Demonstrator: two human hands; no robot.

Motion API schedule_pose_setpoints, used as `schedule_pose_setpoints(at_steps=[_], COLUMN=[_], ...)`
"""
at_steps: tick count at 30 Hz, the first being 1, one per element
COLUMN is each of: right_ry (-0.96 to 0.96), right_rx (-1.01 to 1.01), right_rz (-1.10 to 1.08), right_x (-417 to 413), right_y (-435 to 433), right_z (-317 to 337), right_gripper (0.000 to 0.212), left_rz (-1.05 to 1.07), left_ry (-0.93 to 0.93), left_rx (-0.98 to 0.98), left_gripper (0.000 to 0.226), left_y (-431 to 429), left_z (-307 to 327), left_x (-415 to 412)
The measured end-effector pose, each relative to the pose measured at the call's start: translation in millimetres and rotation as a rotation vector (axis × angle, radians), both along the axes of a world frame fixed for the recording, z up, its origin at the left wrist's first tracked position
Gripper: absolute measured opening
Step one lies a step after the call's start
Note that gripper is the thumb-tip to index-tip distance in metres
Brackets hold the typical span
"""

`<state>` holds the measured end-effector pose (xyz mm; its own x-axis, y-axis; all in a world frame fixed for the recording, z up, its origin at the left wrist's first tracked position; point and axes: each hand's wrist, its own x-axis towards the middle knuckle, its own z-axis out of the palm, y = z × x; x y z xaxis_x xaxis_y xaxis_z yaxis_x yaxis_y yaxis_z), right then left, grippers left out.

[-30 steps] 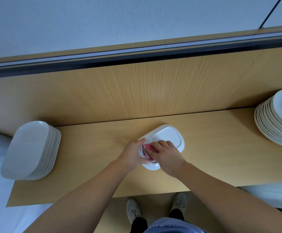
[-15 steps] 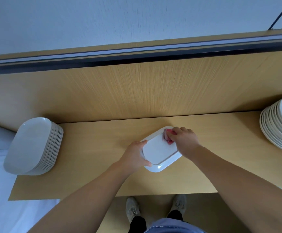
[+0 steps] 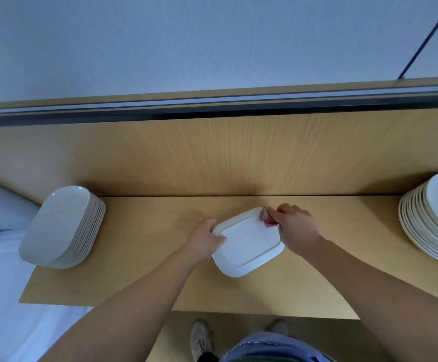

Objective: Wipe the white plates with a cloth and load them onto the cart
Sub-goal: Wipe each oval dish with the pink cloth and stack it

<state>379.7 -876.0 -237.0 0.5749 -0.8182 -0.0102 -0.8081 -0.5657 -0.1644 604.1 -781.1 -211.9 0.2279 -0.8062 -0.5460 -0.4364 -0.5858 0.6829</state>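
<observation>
Over the last second the right hand (image 3: pixel 297 229) has carried the cloth (image 3: pixel 266 220) from the near left part of the plate (image 3: pixel 249 244), beside the left hand (image 3: pixel 204 240), to the plate's far right corner. The left hand has kept its place.

Nearest the camera, both forearms reach up from the bottom of the frame over the table (image 3: pixel 147 283).

At centre frame the plate lies flat on the table.
- The left hand grips the plate's left rim, thumb on top and fingers curled under the edge. This probably keeps the plate from sliding under the wiping.
- The right hand pinches the bunched pink cloth in its fingertips and presses it onto the far right corner. The cloth shows just beyond the knuckles.

The wipe appears to be in its last passes.

Further out, a left stack of white plates (image 3: pixel 61 226) stands at the left end of the table and a right stack of white plates (image 3: pixel 432 220) stands at the right edge of the frame. Both are well apart from the hands. Which stack is already wiped cannot be told.

No cart can be identified.
</observation>
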Motion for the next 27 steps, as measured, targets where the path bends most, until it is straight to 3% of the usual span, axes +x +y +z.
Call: schedule_pose_setpoints(at_steps=[2,3,5,8,13,16,22,27], right_ry=[-0.067,-0.111,-0.233,-0.399,-0.575,-0.623,-0.659,-0.646], right_rx=[-0.031,-0.041,-0.06,-0.054,-0.018,-0.015,0.025,-0.032], right_rz=[0.043,0.056,0.077,0.138,0.23,0.301,0.418,0.454], right_x=[3.2,4.7,7.1,13.5,41.1,67.7,120.9,164.2], right_y=[-2.5,-3.5,-4.7,-5.0,-5.0,1.5,29.8,48.8], right_z=[10.4,16.0,26.7,38.3,55.3,60.5,65.7,74.2], right_gripper=[0.046,0.046,0.049,0.059,0.058,0.059,0.061,0.061], left_rz=[0.014,0.027,0.054,0.091,0.16,0.267,0.417,0.414], left_ry=[0.04,0.064,0.099,0.086,-0.104,-0.211,-0.387,-0.514], left_rx=[0.032,0.047,0.048,-0.023,-0.154,-0.217,-0.352,-0.458], left_gripper=[0.013,0.01,0.01,0.027,0.026,0.034,0.025,0.027], left_y=[-1.0,-1.7,-1.8,2.9,30.6,57.5,104.7,131.7], left_z=[9.9,14.6,26.5,47.3,81.6,95.2,106.7,104.5], left_x=[-4.3,-5.7,-8.4,-11.2,7.5,31.8,89.0,140.7])
